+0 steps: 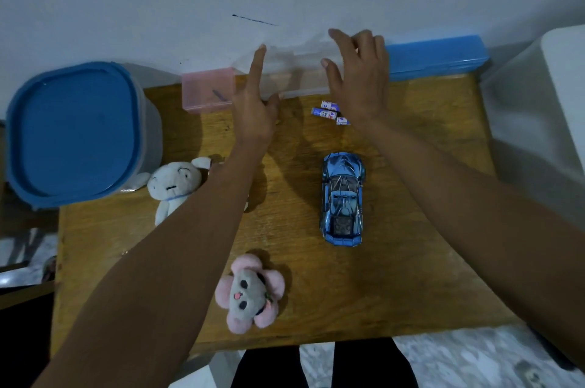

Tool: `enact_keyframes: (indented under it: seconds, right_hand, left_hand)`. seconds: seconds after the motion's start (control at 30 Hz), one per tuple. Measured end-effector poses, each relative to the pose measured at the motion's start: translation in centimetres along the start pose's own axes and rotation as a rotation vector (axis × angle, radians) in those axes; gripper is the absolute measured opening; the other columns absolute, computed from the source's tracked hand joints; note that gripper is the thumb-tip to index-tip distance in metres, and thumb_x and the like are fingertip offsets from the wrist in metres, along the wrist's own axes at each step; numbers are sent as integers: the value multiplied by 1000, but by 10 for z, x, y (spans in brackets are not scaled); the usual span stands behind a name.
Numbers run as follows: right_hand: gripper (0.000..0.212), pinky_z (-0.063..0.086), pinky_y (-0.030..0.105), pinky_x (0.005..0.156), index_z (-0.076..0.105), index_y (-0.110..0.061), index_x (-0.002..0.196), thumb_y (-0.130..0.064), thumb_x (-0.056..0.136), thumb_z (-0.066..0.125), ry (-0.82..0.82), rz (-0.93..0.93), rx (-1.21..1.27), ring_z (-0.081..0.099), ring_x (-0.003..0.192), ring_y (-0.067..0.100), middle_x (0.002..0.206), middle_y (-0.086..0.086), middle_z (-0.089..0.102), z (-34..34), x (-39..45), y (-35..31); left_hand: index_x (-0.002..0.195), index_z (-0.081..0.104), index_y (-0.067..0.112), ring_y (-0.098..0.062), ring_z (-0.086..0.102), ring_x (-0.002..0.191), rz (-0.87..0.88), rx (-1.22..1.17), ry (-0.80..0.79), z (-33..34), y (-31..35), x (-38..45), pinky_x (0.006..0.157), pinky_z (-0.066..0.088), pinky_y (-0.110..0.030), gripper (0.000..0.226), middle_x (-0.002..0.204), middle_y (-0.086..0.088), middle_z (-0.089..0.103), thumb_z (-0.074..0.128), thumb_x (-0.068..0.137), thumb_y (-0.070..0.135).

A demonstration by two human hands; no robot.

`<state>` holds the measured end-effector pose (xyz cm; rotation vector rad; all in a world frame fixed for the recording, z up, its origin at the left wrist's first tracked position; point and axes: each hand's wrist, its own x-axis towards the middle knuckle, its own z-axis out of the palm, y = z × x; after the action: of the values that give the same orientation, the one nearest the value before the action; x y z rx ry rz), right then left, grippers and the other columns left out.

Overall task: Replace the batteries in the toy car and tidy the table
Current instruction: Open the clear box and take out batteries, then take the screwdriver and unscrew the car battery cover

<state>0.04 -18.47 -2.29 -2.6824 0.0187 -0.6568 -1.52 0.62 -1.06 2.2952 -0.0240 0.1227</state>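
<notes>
Both your hands are up at the back of the counter (411, 261), left hand (253, 109) and right hand (357, 80) spread open, holding nothing, flanking a clear box (300, 77) by the wall. Batteries (329, 113) lie right under your right hand. Toy car (342, 199) sits nearer you, lengthwise front-to-back, right arm's side. Plush toys (250, 292) sit left.
</notes>
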Motion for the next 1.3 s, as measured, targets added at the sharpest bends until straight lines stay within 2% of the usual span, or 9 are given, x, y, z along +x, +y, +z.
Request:
enact_keyframes:
  seconds: [0.13, 0.27, 0.37, 0.53, 0.7, 0.9, 0.97, 1.1, 1.3]
  right_hand:
    - [25, 45, 41, 80, 68, -27, 115, -37, 94, 60, -36, 79, 12, 53, 101, 30, 109, 11, 56, 1, -5, 1]
    - [15, 48, 42, 90, 71, -26, 103, -33, 90, 69, -91, 124, 107, 50, 116, 32, 130, 13, 53, 7, -17, 8]
    - [17, 48, 35, 101, 69, -22, 107, -18, 91, 72, -219, 184, 221, 45, 133, 33, 149, 15, 42, 10, -24, 11]
    - [21, 34, 16, 98, 69, -21, 116, -17, 95, 68, -285, 255, 249, 45, 138, 28, 154, 13, 41, 5, -24, 6]
    - [18, 34, 21, 107, 72, -17, 113, -18, 95, 68, -328, 297, 270, 41, 142, 28, 156, 15, 39, 4, -20, 4]
    - [13, 41, 26, 102, 71, -18, 108, -18, 96, 65, -359, 295, 184, 46, 135, 26, 154, 12, 41, -1, -14, -3]
    - [14, 44, 30, 99, 70, -18, 110, -20, 96, 65, -381, 280, 118, 46, 134, 27, 151, 11, 43, -5, -11, -7]
    - [15, 45, 40, 100, 69, -21, 109, -23, 94, 68, -381, 245, 38, 41, 134, 28, 141, 8, 50, -13, 2, -29]
    - [18, 52, 35, 79, 67, -24, 109, -26, 91, 69, -392, 112, 264, 63, 99, 24, 110, 4, 64, -1, 12, -108]
  left_hand:
    - [155, 36, 18, -19, 63, 98, -41, 8, 10, 4, -4, 1, 97, 15, -38, 77, 116, -17, 67, 64, 88, -7]
    - [146, 51, 22, -18, 64, 82, -31, 8, -24, 11, -19, 7, 102, 47, -33, 60, 110, -13, 68, 67, 92, 3]
    - [133, 65, 24, -34, 67, 98, -31, 34, -50, 17, -35, 14, 99, 54, -41, 44, 126, -16, 67, 67, 91, 13]
    - [133, 66, 22, -35, 64, 118, -72, 77, -113, 15, -36, 15, 119, 28, -58, 43, 132, -14, 67, 72, 90, 23]
    - [135, 65, 15, -31, 55, 133, -102, 18, -134, 7, -27, 15, 123, 21, -26, 41, 147, -23, 52, 71, 94, 21]
    - [136, 63, 13, -26, 58, 130, -128, 28, -148, 5, -23, 17, 96, 2, 13, 41, 147, -18, 53, 69, 96, 16]
    - [138, 61, 12, -26, 60, 124, -122, 57, -187, -1, -18, 16, 102, 9, 7, 41, 144, -15, 57, 66, 98, 16]
    - [132, 66, 15, -25, 61, 123, 38, 116, -131, -30, -13, 9, 113, 43, -47, 38, 135, -9, 65, 68, 95, 25]
    - [119, 72, 20, -21, 63, 111, 82, 199, 90, -86, -52, 11, 97, 54, -37, 36, 120, -5, 71, 62, 89, 37]
